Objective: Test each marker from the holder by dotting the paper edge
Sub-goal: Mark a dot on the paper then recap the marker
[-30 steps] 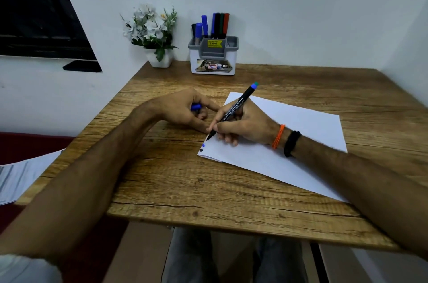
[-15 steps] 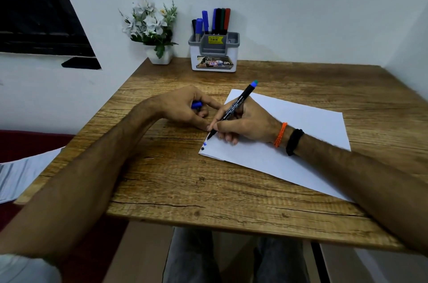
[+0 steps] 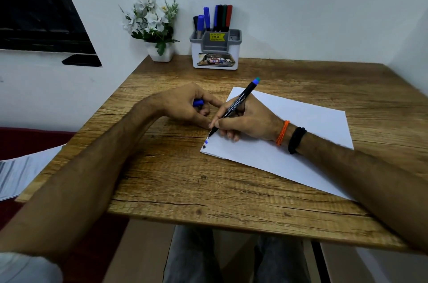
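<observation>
Wood-grain counter (image 3: pixel 162 178) against a pale wall carries a white paper sheet (image 3: pixel 289 139). Right hand (image 3: pixel 245 120) pinches a slim black marker (image 3: pixel 234 106) low, tip at the paper's edge; it looks light, rigid. Left hand (image 3: pixel 185 106) curls around a blue cap (image 3: pixel 198 103).

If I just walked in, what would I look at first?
Probably the right hand in the middle of the wooden table, holding a black marker with its tip at the white paper edge. Beside it, the left hand holds a blue cap. Colourful markers stand in the holder by the wall.
</observation>
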Available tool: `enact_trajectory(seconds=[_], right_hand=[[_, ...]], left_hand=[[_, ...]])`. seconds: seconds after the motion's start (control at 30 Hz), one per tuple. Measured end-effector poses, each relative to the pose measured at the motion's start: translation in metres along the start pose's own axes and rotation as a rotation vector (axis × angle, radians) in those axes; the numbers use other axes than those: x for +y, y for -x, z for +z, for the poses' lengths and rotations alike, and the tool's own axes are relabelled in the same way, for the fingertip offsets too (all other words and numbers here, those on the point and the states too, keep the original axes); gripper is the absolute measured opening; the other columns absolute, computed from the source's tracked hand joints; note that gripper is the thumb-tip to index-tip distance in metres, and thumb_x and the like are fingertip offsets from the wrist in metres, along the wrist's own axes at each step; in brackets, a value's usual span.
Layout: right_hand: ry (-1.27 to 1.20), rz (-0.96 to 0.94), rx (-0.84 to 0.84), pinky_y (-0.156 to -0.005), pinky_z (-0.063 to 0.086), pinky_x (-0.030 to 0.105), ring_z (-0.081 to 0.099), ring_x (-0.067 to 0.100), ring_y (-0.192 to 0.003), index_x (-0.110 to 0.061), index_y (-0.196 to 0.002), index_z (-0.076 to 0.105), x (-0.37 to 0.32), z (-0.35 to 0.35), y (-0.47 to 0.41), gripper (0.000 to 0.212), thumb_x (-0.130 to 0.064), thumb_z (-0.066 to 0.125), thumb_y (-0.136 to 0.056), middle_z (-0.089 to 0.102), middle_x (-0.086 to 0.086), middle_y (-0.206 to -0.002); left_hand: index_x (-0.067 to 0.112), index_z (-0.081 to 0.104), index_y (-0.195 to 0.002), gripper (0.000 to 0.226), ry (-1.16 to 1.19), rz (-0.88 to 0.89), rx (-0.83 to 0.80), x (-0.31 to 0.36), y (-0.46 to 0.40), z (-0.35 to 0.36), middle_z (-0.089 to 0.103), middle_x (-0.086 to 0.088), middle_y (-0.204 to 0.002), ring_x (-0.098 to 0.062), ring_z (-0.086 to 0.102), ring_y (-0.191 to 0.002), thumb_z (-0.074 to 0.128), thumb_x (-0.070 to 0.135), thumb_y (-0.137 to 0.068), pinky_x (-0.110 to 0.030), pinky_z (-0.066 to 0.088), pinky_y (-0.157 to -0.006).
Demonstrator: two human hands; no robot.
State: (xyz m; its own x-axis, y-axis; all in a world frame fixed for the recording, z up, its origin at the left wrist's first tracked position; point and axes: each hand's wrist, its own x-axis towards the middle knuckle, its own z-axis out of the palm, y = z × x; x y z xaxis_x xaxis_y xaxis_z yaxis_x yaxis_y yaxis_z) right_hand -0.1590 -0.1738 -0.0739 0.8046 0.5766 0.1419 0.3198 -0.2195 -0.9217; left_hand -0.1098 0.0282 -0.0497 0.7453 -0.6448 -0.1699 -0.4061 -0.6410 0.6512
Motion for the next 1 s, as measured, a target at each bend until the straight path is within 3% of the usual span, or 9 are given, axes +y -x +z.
enact_trajectory(seconds=[0.23, 0.7, 0.87, 1.0], right_hand=[[0.005, 0.003, 0.005, -0.047, 0.05, 0.021, 0.061, 0.011, -0.048, 0.005, -0.09, 0.072, 0.0008, -0.0007, -0.0008, 0.009, 0.002, 0.065, -0.087, 0.069, 0.01, -0.065], [-0.003, 0.004, 0.019, -0.047, 0.05, 0.021, 0.06, 0.012, -0.048, 0.006, -0.088, 0.072, 0.0008, -0.0004, -0.0012, 0.009, 0.004, 0.064, -0.086, 0.067, 0.01, -0.064], [0.005, 0.0, 0.007, -0.046, 0.049, 0.021, 0.06, 0.011, -0.048, 0.004, -0.088, 0.072, 0.0008, -0.0006, -0.0011, 0.009, 0.003, 0.064, -0.087, 0.068, 0.012, -0.065], [-0.01, -0.011, 0.026, -0.045, 0.048, 0.02, 0.06, 0.011, -0.046, 0.005, -0.087, 0.072, 0.0015, -0.0007, -0.0018, 0.008, 0.004, 0.064, -0.086, 0.068, 0.009, -0.063]], left_hand=[[0.03, 0.058, -0.128, 0.058, -0.013, -0.002, 0.002, 0.0036, 0.0017, 0.0004, 0.051, 0.012, -0.061, -0.008, 0.051, -0.062, 0.078, 0.015, -0.076, -0.023, 0.039, -0.071], [0.024, 0.057, -0.13, 0.058, 0.014, -0.032, -0.003, 0.0049, 0.0027, 0.0002, 0.052, 0.013, -0.059, -0.001, 0.051, -0.056, 0.076, 0.007, -0.077, -0.009, 0.042, -0.063], [0.036, 0.058, -0.124, 0.057, 0.001, -0.003, -0.003, 0.0065, 0.0046, 0.0011, 0.054, 0.006, -0.066, -0.008, 0.052, -0.062, 0.078, 0.013, -0.076, -0.016, 0.042, -0.069], [0.032, 0.059, -0.124, 0.055, -0.002, 0.0, -0.001, 0.0077, 0.005, 0.0019, 0.055, 0.002, -0.069, -0.011, 0.053, -0.067, 0.079, 0.013, -0.076, -0.021, 0.043, -0.073]])
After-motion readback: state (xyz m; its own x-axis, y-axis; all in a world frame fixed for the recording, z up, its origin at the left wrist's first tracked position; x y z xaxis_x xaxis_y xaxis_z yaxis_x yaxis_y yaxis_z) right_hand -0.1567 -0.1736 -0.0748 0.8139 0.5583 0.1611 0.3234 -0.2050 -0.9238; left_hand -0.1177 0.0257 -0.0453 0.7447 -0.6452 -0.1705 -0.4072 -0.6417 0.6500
